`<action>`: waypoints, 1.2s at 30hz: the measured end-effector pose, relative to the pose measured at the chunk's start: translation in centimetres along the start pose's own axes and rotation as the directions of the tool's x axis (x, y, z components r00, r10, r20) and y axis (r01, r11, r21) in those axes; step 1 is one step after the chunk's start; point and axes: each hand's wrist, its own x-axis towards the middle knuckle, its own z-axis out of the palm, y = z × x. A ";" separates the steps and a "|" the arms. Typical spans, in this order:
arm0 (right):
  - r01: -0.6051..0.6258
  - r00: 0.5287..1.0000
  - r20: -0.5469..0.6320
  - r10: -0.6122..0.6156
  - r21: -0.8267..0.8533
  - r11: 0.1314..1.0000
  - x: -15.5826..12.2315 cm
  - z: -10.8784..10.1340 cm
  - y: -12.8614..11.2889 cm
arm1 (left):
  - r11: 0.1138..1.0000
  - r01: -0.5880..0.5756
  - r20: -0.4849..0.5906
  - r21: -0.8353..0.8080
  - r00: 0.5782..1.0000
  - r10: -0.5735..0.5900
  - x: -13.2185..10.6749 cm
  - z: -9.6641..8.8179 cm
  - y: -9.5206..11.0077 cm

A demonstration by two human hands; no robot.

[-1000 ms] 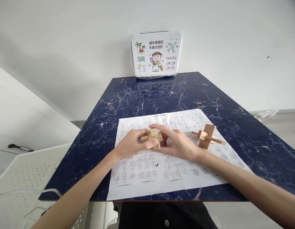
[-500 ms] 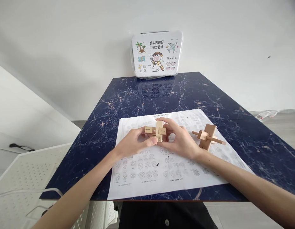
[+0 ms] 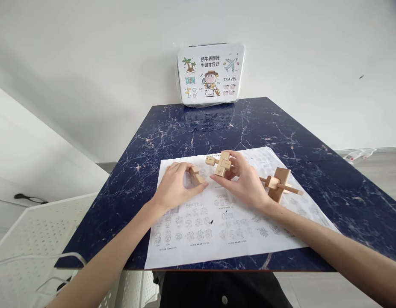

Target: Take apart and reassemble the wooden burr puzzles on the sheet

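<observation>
My right hand (image 3: 246, 182) pinches a wooden cross-shaped puzzle (image 3: 220, 163) and holds it just above the printed instruction sheet (image 3: 217, 222). My left hand (image 3: 175, 188) grips a single wooden bar (image 3: 196, 175) that is separate from the puzzle, low over the sheet's left part. A second wooden puzzle (image 3: 278, 184) with a thin rod through it rests on the sheet to the right of my right hand, untouched.
The sheet lies on a dark blue marble-patterned table (image 3: 249, 124). A white illustrated box (image 3: 211, 75) leans against the wall at the table's far edge. A white perforated basket (image 3: 31, 239) stands left of the table.
My hands have drawn apart: the left pulled one wooden bar out of the puzzle toward the left, while the right lifted the remaining cross away and to the right.
</observation>
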 end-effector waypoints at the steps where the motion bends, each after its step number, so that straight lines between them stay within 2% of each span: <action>1: -0.001 1.000 -0.004 0.001 -0.006 1.000 0.0 0.0 0.0 | 0.998 -0.025 -0.016 0.051 1.000 0.025 0.0 0.2 -0.4; 4: 0.005 1.000 0.021 -0.005 -0.021 1.000 -0.2 0.2 -0.2 | 0.990 -0.055 -0.015 0.131 0.998 0.057 -0.2 0.7 -1.1; 8: 0.024 0.998 0.061 -0.022 -0.029 0.999 -0.5 0.3 -0.6 | 0.988 -0.101 -0.035 0.120 0.994 0.106 -0.3 0.6 -1.0; 13: 0.072 0.989 0.127 -0.069 -0.022 0.997 -0.5 0.5 -0.8 | 0.950 -0.299 -0.068 0.087 0.950 0.305 -0.4 0.0 0.2; 18: 0.149 0.976 0.167 -0.139 -0.050 0.988 -0.6 0.5 -0.8 | 0.908 -0.403 -0.080 0.116 0.907 0.413 -0.4 0.2 0.2; 22: 0.217 0.959 0.190 -0.210 -0.017 0.976 -0.5 0.3 -0.7 | 0.905 -0.416 -0.068 0.094 0.904 0.423 -0.4 0.4 -0.4; 27: 0.236 0.952 0.201 -0.232 0.003 0.972 -0.6 0.1 -0.7 | 0.920 -0.392 -0.035 0.016 0.919 0.393 -0.5 0.5 -0.2; 31: 0.254 0.930 0.250 -0.268 0.088 0.963 -0.7 0.2 -0.8 | 0.921 -0.386 0.010 -0.051 0.922 0.387 -0.8 0.7 0.1; 33: 0.257 0.924 0.259 -0.282 0.124 0.958 -0.7 0.2 -0.9 | 0.920 -0.386 0.003 -0.064 0.922 0.387 -0.8 0.9 0.2; 36: 0.294 0.918 0.248 -0.308 0.093 0.951 -0.8 0.2 -1.2 | 0.916 -0.397 -0.017 -0.054 0.918 0.396 -0.9 1.0 0.3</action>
